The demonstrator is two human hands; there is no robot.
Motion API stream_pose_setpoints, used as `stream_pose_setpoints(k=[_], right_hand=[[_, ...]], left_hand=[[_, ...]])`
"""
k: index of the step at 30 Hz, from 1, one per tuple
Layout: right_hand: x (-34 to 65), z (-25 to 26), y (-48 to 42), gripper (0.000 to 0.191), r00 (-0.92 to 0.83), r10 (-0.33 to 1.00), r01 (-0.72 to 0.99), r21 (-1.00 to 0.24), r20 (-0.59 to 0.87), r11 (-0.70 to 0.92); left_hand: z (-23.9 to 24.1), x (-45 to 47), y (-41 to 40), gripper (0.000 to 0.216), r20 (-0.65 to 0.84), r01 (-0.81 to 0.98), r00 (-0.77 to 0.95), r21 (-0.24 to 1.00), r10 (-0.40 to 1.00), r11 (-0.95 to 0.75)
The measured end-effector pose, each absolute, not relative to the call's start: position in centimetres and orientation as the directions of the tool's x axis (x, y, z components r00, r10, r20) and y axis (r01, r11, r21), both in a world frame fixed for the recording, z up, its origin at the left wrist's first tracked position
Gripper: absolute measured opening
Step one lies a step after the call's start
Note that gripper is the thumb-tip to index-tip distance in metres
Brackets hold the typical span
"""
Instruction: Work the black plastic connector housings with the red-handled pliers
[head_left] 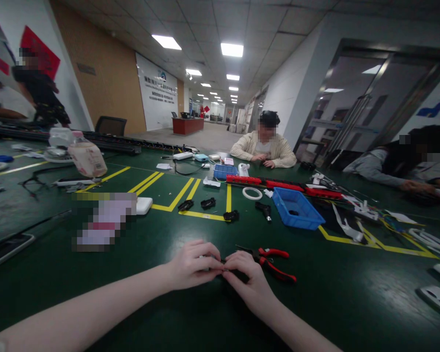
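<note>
My left hand [196,265] and my right hand [250,277] meet fingertip to fingertip above the green table [154,313]. Both are closed in a pinch around something small between them; the fingers hide most of it, and its kind cannot be made out. Just beyond my right hand lie red-handled pliers [278,269], their jaws partly behind the fingers. Farther out, several small black parts rest inside and along yellow tape lines, among them a black part [208,203] and another black part [231,215]. To their right is a black tool with a metal tip [264,211].
A blue bin [297,209] stands right of centre, with a white ring [252,193] beside it. Red strips [284,185] run behind. On the left are a phone [108,217], a white case [143,206] and a bottle [88,155]. A person [266,142] sits opposite.
</note>
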State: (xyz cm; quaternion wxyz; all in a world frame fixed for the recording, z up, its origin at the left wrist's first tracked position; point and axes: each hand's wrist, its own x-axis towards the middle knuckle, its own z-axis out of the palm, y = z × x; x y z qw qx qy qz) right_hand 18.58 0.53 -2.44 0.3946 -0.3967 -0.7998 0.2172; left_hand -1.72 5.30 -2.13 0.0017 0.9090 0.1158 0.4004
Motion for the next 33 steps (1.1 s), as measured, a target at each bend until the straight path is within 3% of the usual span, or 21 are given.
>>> stream_pose_setpoints(k=[10,13,19,22,25,33], right_hand=[[18.5,-2.3,0.0,0.008,-0.332,0.804,0.434,-0.677,0.493,0.594],[18.7,-2.3,0.1,0.005,-0.292,0.807,0.451,-0.670,0.514,0.590],[19.4,-2.5,0.4,0.005,-0.204,0.807,0.521,-0.636,0.555,0.569],[19.7,-2.5,0.6,0.003,-0.164,0.824,0.565,-0.633,0.542,0.529],[19.9,-2.5,0.6,0.004,-0.158,0.845,0.589,-0.639,0.510,0.495],[20.1,-2.3,0.4,0.007,-0.306,0.823,0.610,-0.565,0.478,0.556]], left_hand=[[-2.1,-1.5,5.3,0.007,0.726,0.167,0.661,0.105,0.190,-0.980],[-2.3,-1.7,5.3,0.008,0.697,0.202,0.675,0.140,0.241,-0.969],[-2.1,-1.8,5.7,0.067,0.326,0.409,0.793,0.341,0.515,-0.846],[-2.1,-1.7,6.0,0.051,0.213,0.429,0.821,0.380,0.529,-0.819],[-2.2,-1.8,6.2,0.036,0.211,0.390,0.840,0.406,0.500,-0.826],[-2.0,-1.8,6.1,0.043,0.250,0.335,0.848,0.428,0.467,-0.839]])
